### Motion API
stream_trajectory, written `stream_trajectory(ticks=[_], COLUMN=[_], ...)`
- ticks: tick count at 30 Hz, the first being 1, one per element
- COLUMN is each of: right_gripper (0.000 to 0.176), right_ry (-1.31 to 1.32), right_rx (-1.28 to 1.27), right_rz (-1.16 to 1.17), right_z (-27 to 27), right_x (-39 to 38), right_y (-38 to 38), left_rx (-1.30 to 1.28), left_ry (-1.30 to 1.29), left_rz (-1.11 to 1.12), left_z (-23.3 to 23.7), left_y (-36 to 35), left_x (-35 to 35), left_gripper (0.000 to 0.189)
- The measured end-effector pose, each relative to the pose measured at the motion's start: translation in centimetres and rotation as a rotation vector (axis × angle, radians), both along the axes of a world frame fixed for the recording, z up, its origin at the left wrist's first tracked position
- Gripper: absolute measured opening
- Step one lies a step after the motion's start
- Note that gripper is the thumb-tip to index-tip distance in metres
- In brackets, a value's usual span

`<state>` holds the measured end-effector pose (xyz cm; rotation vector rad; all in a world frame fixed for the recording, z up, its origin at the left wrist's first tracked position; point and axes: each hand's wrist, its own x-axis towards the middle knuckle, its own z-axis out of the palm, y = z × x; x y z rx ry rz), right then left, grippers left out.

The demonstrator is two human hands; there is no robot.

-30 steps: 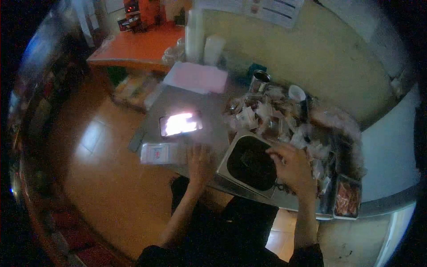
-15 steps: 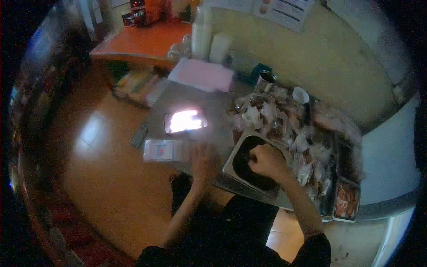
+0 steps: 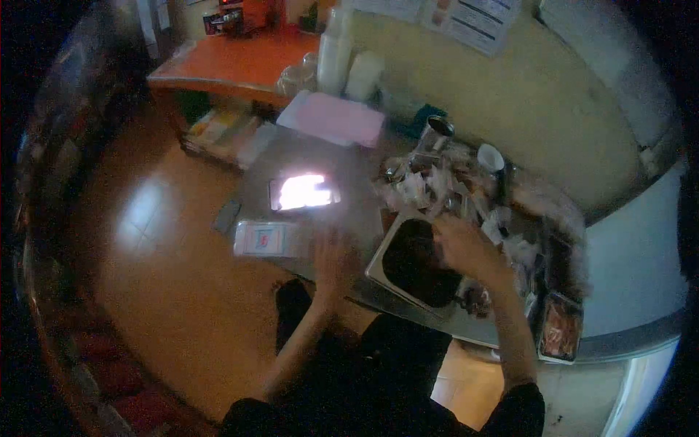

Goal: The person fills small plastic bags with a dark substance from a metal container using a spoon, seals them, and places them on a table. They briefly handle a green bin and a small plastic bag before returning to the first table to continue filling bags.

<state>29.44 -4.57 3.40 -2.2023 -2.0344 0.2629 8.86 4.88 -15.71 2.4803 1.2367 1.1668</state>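
Observation:
My right hand (image 3: 470,251) is over the right side of a light-rimmed tray (image 3: 382,266) with a dark mass (image 3: 411,262) in it. Its fingers look curled, and whatever they may hold is hidden. To the left, my left hand (image 3: 336,262) hovers near the table's front edge, its fingers smeared by motion. It is nearest to a clear plastic packet (image 3: 266,239) with a printed label. Behind that packet lies a phone (image 3: 306,192) with a glaring bright screen. Many small clear wrapped packets (image 3: 437,186) are heaped behind and right of the tray.
An open tin (image 3: 439,127) and a white cup (image 3: 491,157) stand by the wall. A pink-topped container (image 3: 338,119) is at the back, near stacked white cups (image 3: 334,58). A tray of reddish-brown pieces (image 3: 561,331) sits far right. An orange counter (image 3: 240,62) stands beyond.
My right hand has moved right and slightly up, from the tray's middle to its right side. My left hand stays in about the same place, blurred in both frames.

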Motion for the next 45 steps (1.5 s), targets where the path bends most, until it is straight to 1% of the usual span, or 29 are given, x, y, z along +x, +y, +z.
stream_trajectory(ticks=[2,3,5,6,9,11,14,16,17,18,20,22,23,24,26,27,30,32,35,36,39,42,44,45], right_gripper=[0.024,0.025,0.023,0.022,0.022,0.021,0.022,0.024,0.026,0.027,0.029,0.029,0.029,0.028,0.025,0.024,0.021,0.022,0.023,0.023,0.021,0.017,0.016,0.016], right_ry=[-0.033,-0.049,-0.074,-0.087,-0.125,-0.151,-0.150,-0.180,-0.216,-0.251,-0.157,-0.098,-0.090,-0.084,-0.121,-0.139,-0.024,0.013,0.121,0.165,0.290,0.300,0.317,0.326], right_rx=[-0.007,-0.009,0.174,0.265,0.150,0.167,0.198,0.202,0.195,0.188,0.151,0.119,0.106,0.095,0.203,0.255,0.344,0.294,0.293,0.304,0.261,0.334,0.321,0.313], right_rz=[0.049,0.078,0.161,0.203,0.194,0.207,0.214,0.219,0.221,0.220,0.182,0.176,0.188,0.198,0.244,0.265,0.280,0.232,0.168,0.148,0.225,0.302,0.300,0.301], right_z=[1.0,1.3,1.5,1.7,3.7,4.4,5.0,5.5,6.1,6.4,4.5,4.0,4.4,4.7,4.0,3.5,2.3,2.5,2.5,2.4,2.2,0.3,-0.5,-0.6], right_x=[0.5,0.7,0.9,1.0,1.3,1.4,1.5,1.1,0.3,-0.1,1.2,1.5,1.0,0.7,0.9,1.2,2.3,2.2,2.3,2.4,3.3,4.3,4.6,4.6], right_y=[-0.2,-0.3,-0.7,-0.8,-0.6,-0.7,-1.1,-1.4,-1.6,-1.7,-1.7,-1.8,-1.8,-1.9,-2.3,-2.5,-2.5,-2.7,-3.4,-3.6,-4.2,-4.2,-4.1,-4.1], left_rx=[-0.023,-0.047,-0.092,-0.079,-0.022,0.044,-0.002,-0.529,-0.549,-0.569,-0.137,-0.183,-0.202,-0.171,-0.108,-0.142,-0.234,-0.269,-0.313,-0.285,-0.230,-0.191,-0.120,-0.143], left_ry=[0.031,-0.025,-0.137,-0.115,-0.064,-0.055,-0.108,-0.570,-0.607,-0.643,-0.326,-0.298,-0.284,-0.247,-0.167,-0.180,-0.214,-0.233,-0.374,-0.377,-0.369,-0.334,-0.321,-0.338], left_rz=[-0.028,-0.037,-0.048,-0.032,-0.008,-0.017,-0.040,-0.166,-0.203,-0.241,-0.246,-0.442,-0.540,-0.597,-0.715,-0.727,-0.769,-0.801,-0.765,-0.749,-0.727,-0.759,-0.777,-0.771], left_z=[2.7,2.6,2.0,1.9,2.1,2.1,1.3,-1.3,-2.4,-2.0,5.4,10.9,12.4,12.7,12.8,13.3,14.0,13.8,14.0,13.9,13.6,13.5,13.4,13.5], left_y=[-0.3,-0.2,0.1,0.1,0.0,0.1,0.6,2.3,2.8,3.1,1.5,0.3,0.1,0.3,0.5,0.2,-0.5,-0.3,-0.9,-1.1,-1.1,-0.8,-0.7,-0.9], left_x=[-0.3,-0.3,-0.3,-0.3,-0.3,-0.4,-0.4,0.0,0.3,0.4,0.0,0.6,1.4,2.5,4.6,5.2,6.5,7.2,7.7,7.7,7.7,7.6,7.7,7.7], left_gripper=[0.027,0.026,0.024,0.024,0.023,0.023,0.020,0.018,0.019,0.020,0.028,0.028,0.028,0.031,0.036,0.034,0.029,0.025,0.010,0.009,0.009,0.010,0.010,0.010])
